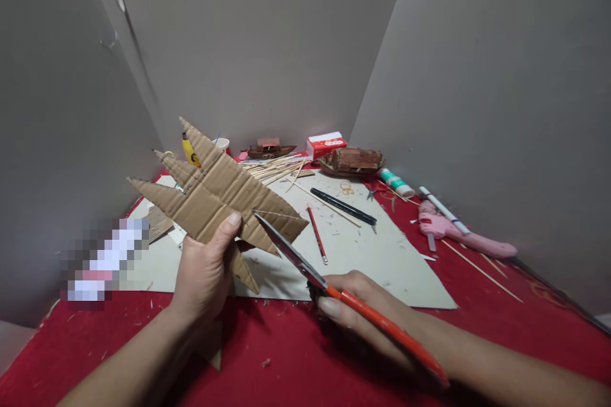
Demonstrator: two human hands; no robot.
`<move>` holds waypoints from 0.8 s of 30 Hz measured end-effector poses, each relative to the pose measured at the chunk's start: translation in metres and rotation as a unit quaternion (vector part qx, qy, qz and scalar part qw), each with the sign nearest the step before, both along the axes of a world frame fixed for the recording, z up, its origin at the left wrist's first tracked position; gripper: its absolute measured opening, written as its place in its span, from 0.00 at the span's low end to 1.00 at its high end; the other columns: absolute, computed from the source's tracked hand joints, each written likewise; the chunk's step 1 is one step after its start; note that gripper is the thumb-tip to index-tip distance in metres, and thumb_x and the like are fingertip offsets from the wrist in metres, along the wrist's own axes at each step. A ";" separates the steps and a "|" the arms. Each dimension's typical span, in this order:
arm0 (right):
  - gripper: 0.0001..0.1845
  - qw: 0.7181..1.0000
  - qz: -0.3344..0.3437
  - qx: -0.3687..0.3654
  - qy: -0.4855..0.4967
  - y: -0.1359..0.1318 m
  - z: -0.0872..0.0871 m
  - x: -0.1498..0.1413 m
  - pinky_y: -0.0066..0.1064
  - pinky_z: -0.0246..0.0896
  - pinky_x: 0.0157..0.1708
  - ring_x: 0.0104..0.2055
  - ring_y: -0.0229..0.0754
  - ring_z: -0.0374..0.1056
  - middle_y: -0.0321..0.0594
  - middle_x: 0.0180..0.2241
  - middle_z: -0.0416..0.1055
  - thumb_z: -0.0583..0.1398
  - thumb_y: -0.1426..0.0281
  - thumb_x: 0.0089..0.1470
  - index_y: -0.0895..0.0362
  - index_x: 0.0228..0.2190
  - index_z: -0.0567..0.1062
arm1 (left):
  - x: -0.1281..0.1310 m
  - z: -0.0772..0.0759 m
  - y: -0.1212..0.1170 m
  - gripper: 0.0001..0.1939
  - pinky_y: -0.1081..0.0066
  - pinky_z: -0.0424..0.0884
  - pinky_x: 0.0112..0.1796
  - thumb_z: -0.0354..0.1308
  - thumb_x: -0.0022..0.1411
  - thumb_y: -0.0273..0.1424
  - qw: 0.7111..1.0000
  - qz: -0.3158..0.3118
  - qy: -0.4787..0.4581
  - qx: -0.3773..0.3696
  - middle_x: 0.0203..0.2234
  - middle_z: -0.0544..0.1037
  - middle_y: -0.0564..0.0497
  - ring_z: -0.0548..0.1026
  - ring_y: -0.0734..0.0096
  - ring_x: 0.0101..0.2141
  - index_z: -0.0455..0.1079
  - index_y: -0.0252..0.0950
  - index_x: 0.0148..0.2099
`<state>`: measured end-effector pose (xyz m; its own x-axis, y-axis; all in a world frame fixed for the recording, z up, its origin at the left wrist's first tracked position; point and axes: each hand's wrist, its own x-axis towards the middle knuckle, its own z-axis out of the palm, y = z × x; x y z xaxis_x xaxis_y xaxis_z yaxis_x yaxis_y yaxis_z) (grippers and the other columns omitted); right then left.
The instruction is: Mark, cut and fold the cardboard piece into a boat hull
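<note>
My left hand (205,270) is closed on a spiky piece of brown corrugated cardboard (214,194), thumb on top, holding it up above the table. My right hand (363,308) grips orange-handled scissors (305,267). The blades point up and left, and their tips sit at a cut in the cardboard's lower right edge. A pale sheet of card (363,254) lies flat on the red tablecloth (286,362) beneath both hands.
On the sheet lie a red pencil (317,235) and a black pen (342,206). A pink glue gun (458,235), a glue tube (397,183), wooden skewers (274,170), small cardboard boats (352,161) and a red-white box (325,144) sit farther back. Grey walls close in on three sides.
</note>
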<state>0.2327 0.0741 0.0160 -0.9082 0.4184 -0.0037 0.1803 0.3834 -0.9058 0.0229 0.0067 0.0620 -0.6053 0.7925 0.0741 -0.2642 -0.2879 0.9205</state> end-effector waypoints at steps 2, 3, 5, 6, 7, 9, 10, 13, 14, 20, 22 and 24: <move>0.26 1.000 -0.004 0.009 0.008 0.000 -0.001 0.000 0.26 0.46 0.22 0.24 0.34 0.46 0.30 0.23 0.51 0.47 0.49 0.65 0.55 0.25 0.58 | 0.002 -0.002 0.000 0.23 0.68 0.76 0.40 0.71 0.52 0.34 1.000 -0.003 -0.017 -0.006 0.37 0.82 0.52 0.80 0.65 0.37 0.73 0.37 0.50; 0.26 1.000 -0.008 0.016 0.007 0.000 -0.002 -0.001 0.26 0.46 0.22 0.24 0.34 0.46 0.30 0.23 0.52 0.47 0.48 0.65 0.55 0.25 0.58 | 0.003 -0.003 0.000 0.24 0.67 0.76 0.41 0.71 0.52 0.34 1.000 -0.005 -0.027 -0.007 0.38 0.82 0.52 0.80 0.65 0.38 0.72 0.38 0.51; 0.27 0.999 -0.018 0.027 -0.002 0.000 -0.002 -0.001 0.26 0.47 0.22 0.24 0.34 0.47 0.31 0.22 0.53 0.47 0.48 0.64 0.55 0.24 0.58 | 0.004 -0.006 0.001 0.26 0.66 0.76 0.43 0.71 0.52 0.34 0.999 -0.011 -0.045 -0.016 0.39 0.83 0.51 0.81 0.63 0.39 0.71 0.38 0.53; 0.27 0.999 -0.023 0.032 -0.006 0.000 -0.002 -0.002 0.26 0.47 0.22 0.24 0.34 0.47 0.31 0.22 0.53 0.47 0.47 0.64 0.55 0.24 0.59 | 0.006 -0.007 0.001 0.27 0.66 0.76 0.43 0.70 0.52 0.34 0.998 -0.014 -0.051 -0.020 0.40 0.82 0.50 0.81 0.62 0.40 0.71 0.38 0.54; 0.27 0.999 -0.028 0.036 -0.009 0.000 -0.002 -0.002 0.26 0.47 0.22 0.23 0.34 0.48 0.31 0.22 0.53 0.46 0.47 0.64 0.55 0.24 0.58 | 0.007 -0.008 0.001 0.27 0.66 0.76 0.42 0.70 0.52 0.35 0.998 -0.016 -0.056 -0.024 0.41 0.82 0.49 0.81 0.62 0.40 0.70 0.37 0.54; 0.27 0.999 -0.034 0.040 -0.005 -0.001 -0.003 -0.003 0.26 0.47 0.21 0.23 0.33 0.47 0.30 0.21 0.52 0.46 0.48 0.64 0.55 0.23 0.57 | 0.009 -0.009 0.001 0.27 0.69 0.77 0.38 0.70 0.52 0.36 0.997 -0.019 -0.068 -0.031 0.41 0.82 0.49 0.81 0.63 0.39 0.71 0.38 0.54; 0.27 0.999 -0.035 0.039 -0.003 -0.001 -0.003 -0.004 0.25 0.46 0.20 0.22 0.33 0.46 0.30 0.21 0.51 0.46 0.48 0.65 0.54 0.23 0.57 | 0.009 -0.010 0.000 0.26 0.70 0.77 0.35 0.70 0.52 0.36 0.996 -0.021 -0.075 -0.034 0.41 0.82 0.50 0.81 0.65 0.37 0.71 0.38 0.53; 0.27 0.998 -0.040 0.045 -0.001 -0.001 -0.003 -0.004 0.26 0.45 0.20 0.22 0.33 0.45 0.29 0.20 0.50 0.46 0.47 0.64 0.54 0.23 0.56 | 0.010 -0.007 0.000 0.23 0.73 0.76 0.29 0.70 0.52 0.35 0.993 -0.041 -0.101 -0.039 0.40 0.82 0.53 0.80 0.69 0.32 0.72 0.40 0.50; 0.28 0.998 -0.044 0.049 -0.003 -0.001 -0.003 -0.004 0.26 0.45 0.20 0.22 0.33 0.45 0.29 0.20 0.50 0.46 0.47 0.64 0.54 0.23 0.56 | 0.009 -0.006 0.000 0.21 0.73 0.76 0.28 0.70 0.52 0.34 0.992 -0.050 -0.111 -0.042 0.39 0.82 0.53 0.79 0.69 0.31 0.73 0.39 0.49; 0.27 0.997 -0.047 0.058 -0.011 0.000 -0.003 -0.002 0.26 0.46 0.21 0.22 0.33 0.45 0.29 0.20 0.50 0.47 0.48 0.64 0.54 0.23 0.56 | -0.005 0.006 0.001 0.13 0.73 0.78 0.35 0.73 0.43 0.28 0.989 -0.058 -0.134 -0.023 0.29 0.82 0.53 0.81 0.66 0.34 0.74 0.34 0.33; 0.25 0.996 -0.045 0.077 -0.014 0.001 -0.004 -0.001 0.26 0.47 0.22 0.23 0.33 0.47 0.29 0.21 0.51 0.49 0.50 0.64 0.54 0.24 0.58 | -0.008 0.006 0.002 0.14 0.72 0.78 0.39 0.73 0.45 0.27 0.992 -0.052 -0.110 -0.015 0.30 0.82 0.52 0.81 0.65 0.37 0.75 0.34 0.35; 0.24 0.995 -0.043 0.093 -0.016 0.002 -0.005 0.000 0.26 0.47 0.23 0.23 0.33 0.47 0.29 0.21 0.53 0.50 0.51 0.64 0.55 0.24 0.59 | -0.007 0.004 0.001 0.16 0.69 0.78 0.42 0.72 0.48 0.28 0.994 -0.046 -0.101 -0.019 0.33 0.83 0.51 0.81 0.63 0.40 0.76 0.34 0.40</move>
